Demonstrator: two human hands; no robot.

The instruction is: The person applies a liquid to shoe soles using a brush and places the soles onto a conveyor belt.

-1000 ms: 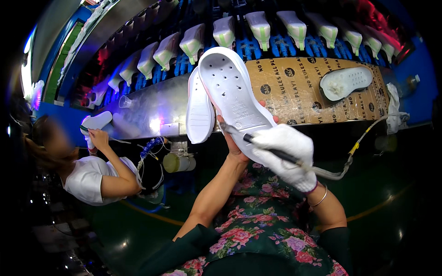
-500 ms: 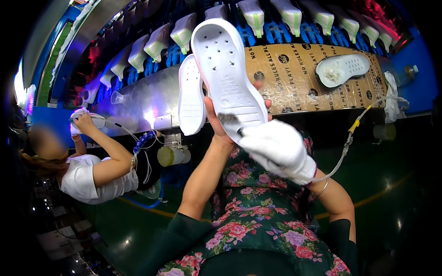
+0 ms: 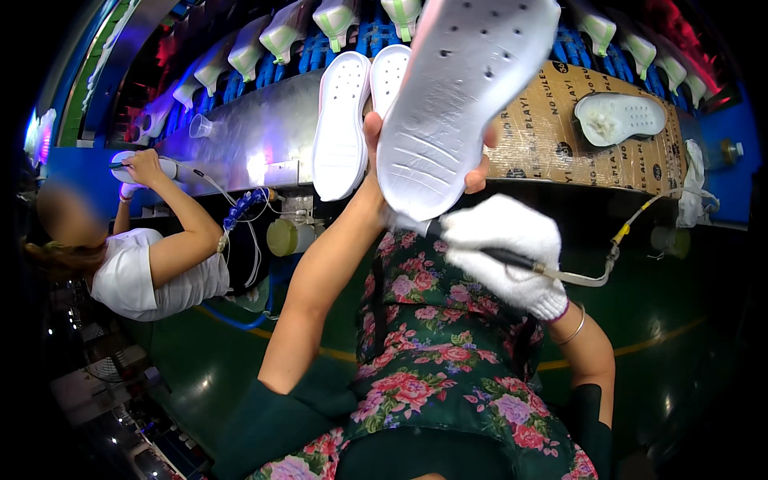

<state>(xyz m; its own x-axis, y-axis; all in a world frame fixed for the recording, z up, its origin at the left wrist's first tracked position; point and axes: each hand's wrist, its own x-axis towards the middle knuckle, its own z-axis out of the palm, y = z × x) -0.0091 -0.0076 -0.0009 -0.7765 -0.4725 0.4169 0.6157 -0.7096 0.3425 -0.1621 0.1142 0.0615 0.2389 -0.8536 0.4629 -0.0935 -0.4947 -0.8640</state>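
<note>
My left hand (image 3: 373,144) grips a white shoe sole (image 3: 432,128) from behind, its thumb and fingertips showing at the two edges. The sole is tilted up, its heel end toward me, with small holes in the forefoot and grooves across the heel. In a white knit glove, my right hand (image 3: 512,244) is closed round a dark-handled brush (image 3: 514,258) fed by a thin tube. The brush's blurred bristles are at the heel's lower edge. Just left of the held sole, another white sole (image 3: 342,132) and a partly hidden sole (image 3: 390,76) lie on the metal bench.
Printed cardboard (image 3: 552,132) covers the bench's right part and bears a sole with a whitish clump (image 3: 620,118). White-and-green shoe forms (image 3: 256,52) line the conveyor behind. A co-worker (image 3: 160,264) at the left holds a white sole. The brush's tube (image 3: 620,232) runs rightward.
The held sole has come closer and moved right, tilting more. The brush has gone from the sole's heel surface to its lower edge. A second sole on the bench has come into view.
</note>
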